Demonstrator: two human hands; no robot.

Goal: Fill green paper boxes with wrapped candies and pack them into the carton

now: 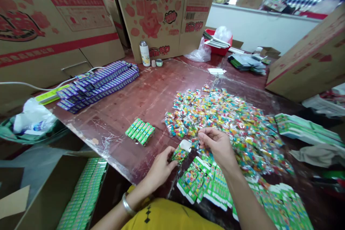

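Observation:
My left hand (161,167) grips a small green candy box (180,152) with its white flap open, held just above the table's near edge. My right hand (217,144) hovers beside the box's open end, fingers pinched on a small clear packet of coloured candies (196,142). A big heap of the same candy packets (231,125) spreads across the table beyond my right hand. Flat unfolded green boxes (205,183) lie fanned out under my right forearm.
Several filled green boxes (140,131) lie in a row left of my hands. Purple boxes (99,82) are stacked at the table's far left. A carton of green boxes (83,194) stands below left. Large cardboard cartons (159,10) wall the back, beside a flask (145,53).

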